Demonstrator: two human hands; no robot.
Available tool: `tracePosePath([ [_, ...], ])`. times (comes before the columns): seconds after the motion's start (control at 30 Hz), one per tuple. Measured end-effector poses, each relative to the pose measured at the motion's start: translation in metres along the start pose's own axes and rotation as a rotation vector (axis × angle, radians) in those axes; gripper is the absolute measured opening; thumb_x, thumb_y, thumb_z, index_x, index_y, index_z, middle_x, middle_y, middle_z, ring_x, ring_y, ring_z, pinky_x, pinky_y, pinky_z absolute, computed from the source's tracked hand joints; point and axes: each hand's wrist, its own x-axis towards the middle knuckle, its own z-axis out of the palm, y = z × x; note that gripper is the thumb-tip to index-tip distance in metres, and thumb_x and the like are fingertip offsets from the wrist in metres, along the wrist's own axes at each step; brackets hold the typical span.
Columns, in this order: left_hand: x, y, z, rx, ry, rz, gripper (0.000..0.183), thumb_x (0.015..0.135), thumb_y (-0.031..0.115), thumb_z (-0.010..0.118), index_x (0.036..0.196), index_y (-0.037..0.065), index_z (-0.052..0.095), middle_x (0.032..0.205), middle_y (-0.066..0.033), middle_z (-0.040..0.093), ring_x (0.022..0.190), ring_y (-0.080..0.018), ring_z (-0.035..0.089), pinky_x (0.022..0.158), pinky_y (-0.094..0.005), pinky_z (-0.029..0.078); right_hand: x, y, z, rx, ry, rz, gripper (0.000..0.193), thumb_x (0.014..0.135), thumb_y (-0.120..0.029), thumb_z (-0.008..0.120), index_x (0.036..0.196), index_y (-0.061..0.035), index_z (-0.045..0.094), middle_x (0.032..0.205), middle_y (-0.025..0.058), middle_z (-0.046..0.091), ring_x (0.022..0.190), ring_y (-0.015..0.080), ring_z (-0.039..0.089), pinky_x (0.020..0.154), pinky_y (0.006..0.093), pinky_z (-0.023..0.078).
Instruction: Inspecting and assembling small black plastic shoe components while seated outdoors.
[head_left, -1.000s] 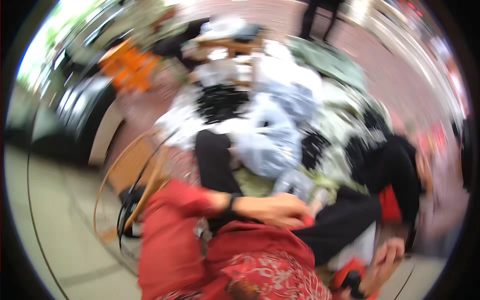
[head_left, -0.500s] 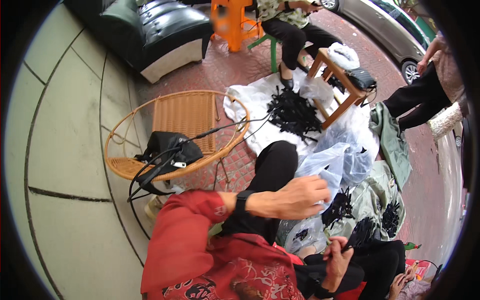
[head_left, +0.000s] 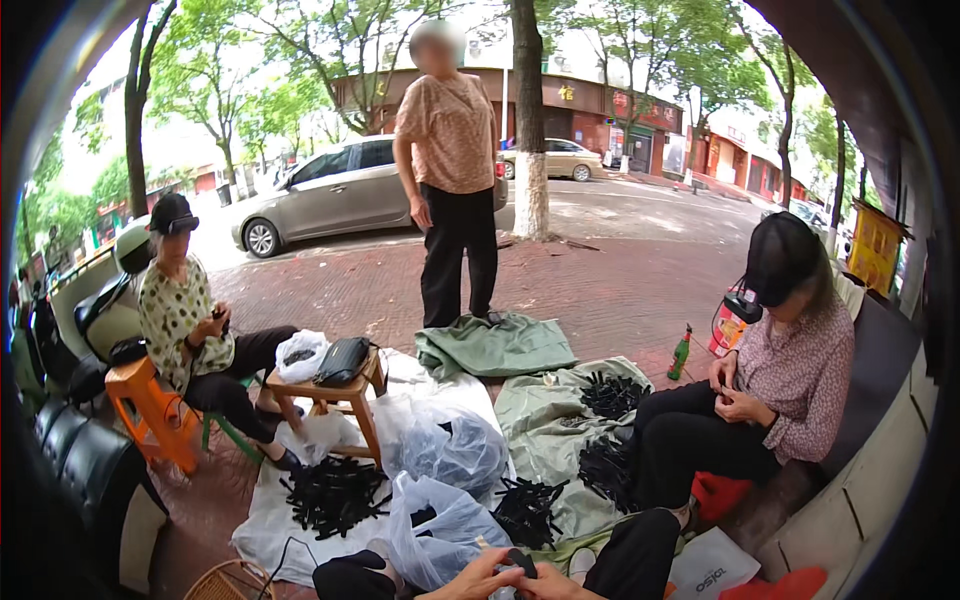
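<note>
At the lower edge, my left hand (head_left: 478, 577) and my right hand (head_left: 550, 582) meet in front of me, fingers closed around a small black strip-like piece (head_left: 520, 562). The lower parts of both hands are cut off by the picture's edge. Just beyond them lies a heap of black strips (head_left: 528, 512) on the sheet. Beside my left hand stands a clear plastic bag (head_left: 425, 550) with some black pieces inside. What the black piece is exactly cannot be made out.
Another black heap (head_left: 335, 497) lies left on a white sheet (head_left: 262, 540); more lie on a green sheet (head_left: 530, 420). A wooden stool (head_left: 350, 405) holds a bag. Co-workers sit left (head_left: 180, 310) and right (head_left: 790, 350); one person stands (head_left: 450, 140) ahead. A green bottle (head_left: 681, 355) stands right.
The view has swung up and to the right, from the wall and wicker chair to the street. My hands, apart before with the left raised, are now together at the black piece.
</note>
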Motion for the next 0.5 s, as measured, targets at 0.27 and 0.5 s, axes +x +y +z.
tracePosePath([
  [0.27, 0.017, -0.033, -0.002, -0.286, -0.117, -0.134, 0.029, 0.086, 0.022, 0.045, 0.105, 0.001, 0.049, 0.080, -0.0081, 0.058, 0.064, -0.0162, 0.058, 0.061, -0.0264, 0.047, 0.036, 0.028, -0.002, 0.111, -0.109, -0.014, 0.016, 0.081, -0.021, 0.054, 0.077, -0.0053, 0.057, 0.056, -0.0004, 0.052, 0.048, 0.0069, 0.048, 0.043, 0.0192, 0.036],
  [0.5, 0.026, -0.056, -0.038, -0.830, 0.329, -0.094, 0.029, 0.086, 0.028, 0.041, 0.080, 0.002, 0.052, 0.074, -0.0084, 0.056, 0.070, -0.0169, 0.056, 0.064, -0.0296, 0.046, 0.020, 0.002, -0.008, -0.480, -0.260, 0.216, 0.028, 0.080, -0.014, 0.052, 0.105, -0.0015, 0.050, 0.075, 0.0053, 0.060, 0.059, 0.0098, 0.056, 0.050, 0.0210, 0.044],
])
